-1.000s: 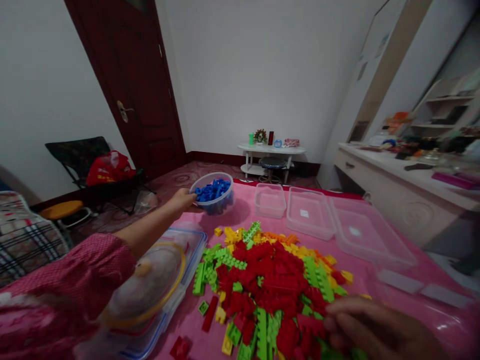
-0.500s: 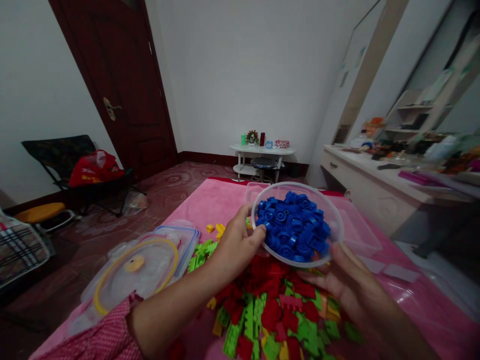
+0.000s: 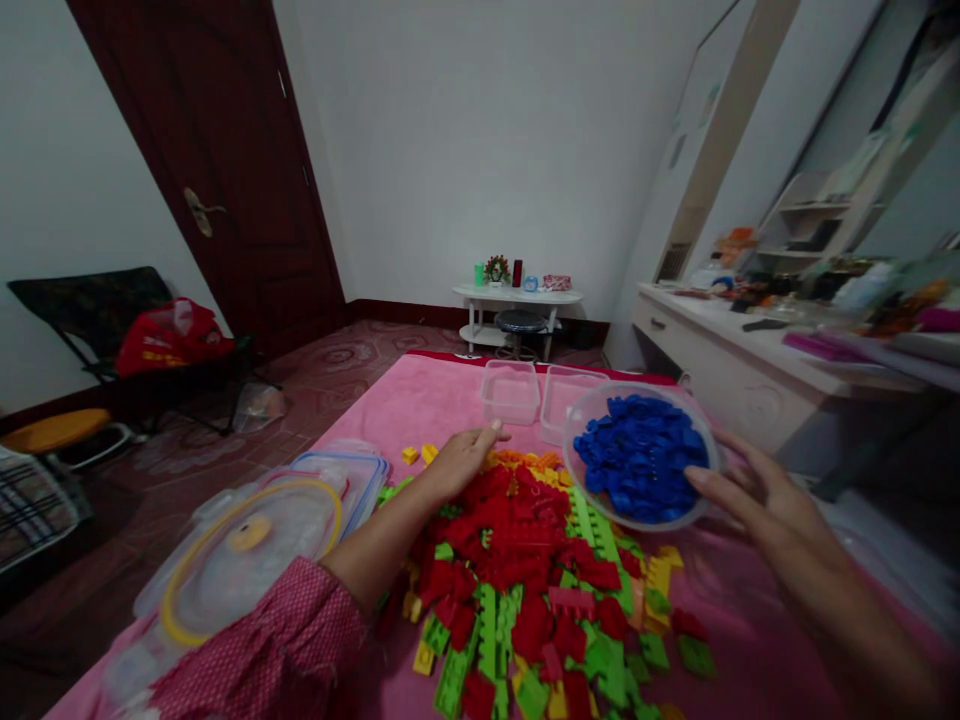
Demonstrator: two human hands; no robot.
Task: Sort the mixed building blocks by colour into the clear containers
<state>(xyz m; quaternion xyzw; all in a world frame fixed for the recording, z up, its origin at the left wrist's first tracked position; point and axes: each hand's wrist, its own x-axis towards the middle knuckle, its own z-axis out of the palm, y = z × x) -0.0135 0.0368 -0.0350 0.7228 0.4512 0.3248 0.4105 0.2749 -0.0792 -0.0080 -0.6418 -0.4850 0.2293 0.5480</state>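
In the head view, my right hand (image 3: 746, 490) grips the right rim of a clear round plastic tub (image 3: 571, 470), thumb over the edge. Blue toy building bricks (image 3: 641, 455) fill this tub, which is tilted slightly towards me. My left hand (image 3: 461, 462) is off the tub, fingers apart with nothing in them, at the left edge of the brick pile. Red bricks (image 3: 517, 520) are heaped in the middle of that pile. Green bricks (image 3: 487, 630) and yellow bricks (image 3: 660, 575) lie around and under them.
Two clear rectangular boxes (image 3: 510, 392) stand at the back of the pink cloth (image 3: 375, 410). Stacked clear lids, one with a yellow ring (image 3: 174, 590), lie at the left. A white dressing table (image 3: 720, 345) stands beyond on the right.
The tub of blue bricks has moved right, now held only by my right hand. My left hand has let go of its rim, leaving more of the red pile in view.
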